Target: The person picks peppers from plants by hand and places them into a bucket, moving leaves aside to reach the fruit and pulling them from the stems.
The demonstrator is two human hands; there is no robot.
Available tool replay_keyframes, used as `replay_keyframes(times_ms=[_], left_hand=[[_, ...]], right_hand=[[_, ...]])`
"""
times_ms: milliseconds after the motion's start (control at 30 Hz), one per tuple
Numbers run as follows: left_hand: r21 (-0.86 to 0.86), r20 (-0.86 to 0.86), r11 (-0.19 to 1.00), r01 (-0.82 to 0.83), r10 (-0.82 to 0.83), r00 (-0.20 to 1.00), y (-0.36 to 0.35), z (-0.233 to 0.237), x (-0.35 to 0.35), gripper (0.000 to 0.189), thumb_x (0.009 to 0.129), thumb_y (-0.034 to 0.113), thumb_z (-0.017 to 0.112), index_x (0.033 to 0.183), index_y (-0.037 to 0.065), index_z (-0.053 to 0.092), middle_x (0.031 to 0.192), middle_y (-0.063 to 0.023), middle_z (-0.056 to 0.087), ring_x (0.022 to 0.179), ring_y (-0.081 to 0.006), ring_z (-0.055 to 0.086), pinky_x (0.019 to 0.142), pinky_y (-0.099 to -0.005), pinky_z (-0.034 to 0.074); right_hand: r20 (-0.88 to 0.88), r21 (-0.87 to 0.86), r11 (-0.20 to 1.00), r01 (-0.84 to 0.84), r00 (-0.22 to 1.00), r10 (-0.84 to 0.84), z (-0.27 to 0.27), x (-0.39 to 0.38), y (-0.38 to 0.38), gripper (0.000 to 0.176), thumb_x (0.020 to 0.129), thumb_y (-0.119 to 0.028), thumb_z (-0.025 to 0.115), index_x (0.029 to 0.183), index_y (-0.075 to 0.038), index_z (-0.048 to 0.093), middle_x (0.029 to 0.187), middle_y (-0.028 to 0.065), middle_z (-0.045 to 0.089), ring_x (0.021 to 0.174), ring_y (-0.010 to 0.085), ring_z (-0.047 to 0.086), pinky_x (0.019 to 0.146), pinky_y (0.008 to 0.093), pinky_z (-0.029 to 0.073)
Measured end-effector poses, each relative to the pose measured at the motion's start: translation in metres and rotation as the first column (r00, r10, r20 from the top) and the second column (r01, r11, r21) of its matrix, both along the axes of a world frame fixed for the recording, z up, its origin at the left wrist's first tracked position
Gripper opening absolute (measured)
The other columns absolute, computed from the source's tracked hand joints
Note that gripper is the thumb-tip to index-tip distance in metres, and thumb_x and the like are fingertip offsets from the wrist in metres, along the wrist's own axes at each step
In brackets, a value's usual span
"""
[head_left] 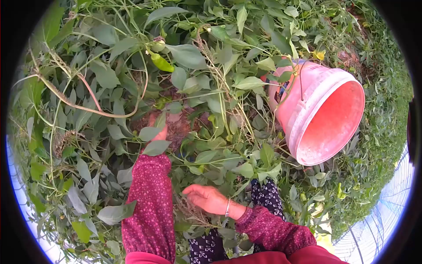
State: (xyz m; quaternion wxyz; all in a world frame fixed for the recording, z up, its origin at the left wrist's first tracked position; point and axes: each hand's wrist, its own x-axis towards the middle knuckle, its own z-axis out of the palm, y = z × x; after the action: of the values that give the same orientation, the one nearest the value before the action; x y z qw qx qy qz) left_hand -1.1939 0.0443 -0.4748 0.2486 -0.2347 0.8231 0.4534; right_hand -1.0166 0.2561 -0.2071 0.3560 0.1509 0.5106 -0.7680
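Note:
My left hand [159, 130] reaches down among the pepper plants, over a patch of bare soil. Leaves cover most of it and its fingers are hidden. Nearer my body, my right hand [206, 199], with a bracelet [227, 207] at its wrist, hovers over a dry seed stalk [193, 211]. Its fingers are loosely bent and apart from the thumb, and nothing shows between them. A light green pepper [161, 63] hangs from a stem beyond my left hand.
A pink bucket [303, 110] lies tilted among the plants at right, its mouth facing me. A bent brown stem [94, 110] arches across the left side. Dense foliage surrounds my legs [209, 246]. White netting [373, 229] runs along the lower right.

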Motion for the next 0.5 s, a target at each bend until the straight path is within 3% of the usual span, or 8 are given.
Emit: replay_keyframes(times_ms=[100, 200, 333, 400, 433, 500], left_hand=[[0.187, 0.075, 0.939, -0.288, 0.278, 0.958, 0.020, 0.020, -0.024, 0.032, 0.095, 0.023, 0.045, 0.120, 0.003, 0.047, 0.103, -0.0104, 0.057, 0.090, -0.0186, 0.055, 0.079, -0.0325, 0.045], [0.323, 0.009, 0.828, -0.458, 0.482, 0.876, 0.061, 0.036, -0.039, 0.035, 0.094, 0.025, 0.048, 0.119, 0.001, 0.047, 0.107, -0.0104, 0.057, 0.093, -0.0185, 0.055, 0.079, -0.0328, 0.046], [0.126, -0.088, 0.900, -0.417, 0.429, 0.899, 0.055, 0.027, -0.050, 0.028, 0.093, 0.023, 0.049, 0.112, 0.002, 0.051, 0.099, -0.0069, 0.060, 0.086, -0.0179, 0.057, 0.074, -0.0306, 0.045], [0.162, -0.125, 0.921, -0.354, 0.375, 0.919, 0.052, 0.038, -0.046, 0.025, 0.092, 0.021, 0.049, 0.108, 0.002, 0.053, 0.096, -0.0065, 0.060, 0.083, -0.0183, 0.057, 0.073, -0.0295, 0.045], [0.137, -0.172, 0.939, -0.316, 0.337, 0.926, 0.041, 0.032, -0.045, 0.023, 0.091, 0.022, 0.050, 0.104, 0.004, 0.054, 0.092, -0.0051, 0.059, 0.080, -0.0170, 0.056, 0.068, -0.0297, 0.044], [0.088, -0.261, 0.965, -0.249, 0.263, 0.929, 0.024, 0.024, -0.041, 0.019, 0.088, 0.024, 0.051, 0.096, 0.008, 0.056, 0.085, -0.0024, 0.058, 0.074, -0.0145, 0.055, 0.058, -0.0300, 0.043]], right_hand=[[0.076, 0.013, 0.989, -0.149, 0.986, 0.148, -0.002, -0.020, 0.018, 0.024, 0.089, -0.011, 0.052, 0.113, -0.009, 0.053, 0.099, 0.0083, 0.064, 0.094, 0.0150, 0.061, 0.083, 0.0284, 0.047], [0.071, -0.034, 0.995, -0.096, 0.993, 0.098, -0.004, -0.028, 0.025, 0.025, 0.089, -0.011, 0.053, 0.113, -0.007, 0.053, 0.102, 0.0097, 0.064, 0.097, 0.0167, 0.061, 0.082, 0.0294, 0.048], [0.084, -0.118, 0.993, 0.000, 0.996, 0.010, -0.011, -0.027, 0.028, 0.025, 0.089, -0.011, 0.052, 0.113, -0.006, 0.052, 0.101, 0.0090, 0.064, 0.095, 0.0154, 0.061, 0.082, 0.0292, 0.047], [0.041, -0.115, 0.992, 0.054, 0.998, -0.050, -0.013, -0.025, 0.027, 0.022, 0.090, -0.012, 0.052, 0.111, -0.004, 0.050, 0.090, 0.0047, 0.060, 0.082, 0.0104, 0.054, 0.072, 0.0266, 0.045], [0.019, -0.115, 0.990, 0.083, 0.997, -0.081, -0.012, -0.025, 0.026, 0.021, 0.090, -0.012, 0.053, 0.109, -0.003, 0.050, 0.084, 0.0026, 0.058, 0.075, 0.0079, 0.051, 0.066, 0.0253, 0.044], [0.025, -0.173, 0.977, 0.124, 0.992, -0.122, -0.010, -0.027, 0.025, 0.021, 0.090, -0.011, 0.053, 0.109, -0.003, 0.050, 0.083, 0.0022, 0.057, 0.075, 0.0081, 0.051, 0.067, 0.0255, 0.044]])
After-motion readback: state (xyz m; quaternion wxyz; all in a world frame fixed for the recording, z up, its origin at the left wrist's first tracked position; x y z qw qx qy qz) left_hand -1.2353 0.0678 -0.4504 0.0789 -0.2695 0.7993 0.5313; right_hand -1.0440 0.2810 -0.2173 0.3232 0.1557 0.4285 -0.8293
